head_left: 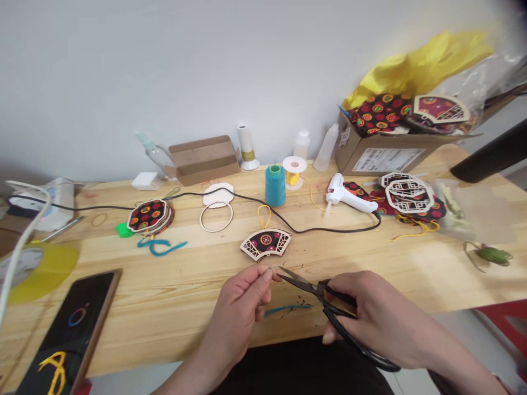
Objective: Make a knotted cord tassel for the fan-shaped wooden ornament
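Note:
My right hand (370, 312) grips a pair of black-handled scissors (337, 321), whose blades are slightly parted and point at my left fingertips. My left hand (242, 304) is closed in a pinch of thumb and forefinger; what lies between them is too small to make out. Just beyond the fingertips lies a fan-shaped wooden ornament (267, 242) with dark red patterned fabric and a yellow cord loop (264, 216). Below the blades, a blue cord (288, 309) rests on the table among small dark scraps.
A white glue gun (349, 195) trails a black cable across the table. Behind stand a teal thread cone (275, 186) and a yellow cord spool (293, 178). Fabric ornaments (148, 216) are stacked at left, near a phone (72, 329). A filled cardboard box (381, 153) stands back right.

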Motion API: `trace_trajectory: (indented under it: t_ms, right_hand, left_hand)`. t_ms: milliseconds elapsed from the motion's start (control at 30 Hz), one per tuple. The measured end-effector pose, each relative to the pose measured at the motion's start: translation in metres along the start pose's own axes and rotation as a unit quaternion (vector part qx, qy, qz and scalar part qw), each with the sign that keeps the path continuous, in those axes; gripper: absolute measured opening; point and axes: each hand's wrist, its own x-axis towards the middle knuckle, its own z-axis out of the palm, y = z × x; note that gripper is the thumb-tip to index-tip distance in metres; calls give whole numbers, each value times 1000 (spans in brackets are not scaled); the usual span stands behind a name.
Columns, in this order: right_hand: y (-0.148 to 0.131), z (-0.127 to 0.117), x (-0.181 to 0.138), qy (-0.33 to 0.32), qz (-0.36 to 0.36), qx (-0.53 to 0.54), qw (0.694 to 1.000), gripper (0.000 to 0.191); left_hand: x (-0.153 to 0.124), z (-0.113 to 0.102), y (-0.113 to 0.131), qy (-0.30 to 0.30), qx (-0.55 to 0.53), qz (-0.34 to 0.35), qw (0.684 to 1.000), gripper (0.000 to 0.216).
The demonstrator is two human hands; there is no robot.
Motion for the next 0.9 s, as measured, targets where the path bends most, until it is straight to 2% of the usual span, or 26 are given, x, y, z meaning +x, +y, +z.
trace_trajectory:
  t_ms: [200, 467, 667, 767, 833, 900]
  right_hand:
    - [1, 2, 4, -19, -8, 27, 999, 17]
    - [-3, 2, 5, -12, -22, 54, 998, 14]
    - [8, -9, -6, 55, 17, 16, 998, 19]
    - [8, -12, -11, 6, 23, 54, 998, 8]
    - [6, -10, -12, -30, 23, 77, 996, 8]
    - [6, -5, -11, -37, 22, 75, 996, 7]
  left_hand:
    - [-1, 0, -4, -7, 7, 5, 1000, 21]
    - [1, -3, -6, -14, -12, 1, 1000, 22]
    - [1, -1, -1, 23, -31, 1, 999, 23]
    - [1, -1, -1, 19, -35, 3, 999, 23]
    - [0, -1, -2, 19, -32, 5, 999, 23]
    - [-1, 0, -2, 20, -27, 4, 999, 23]
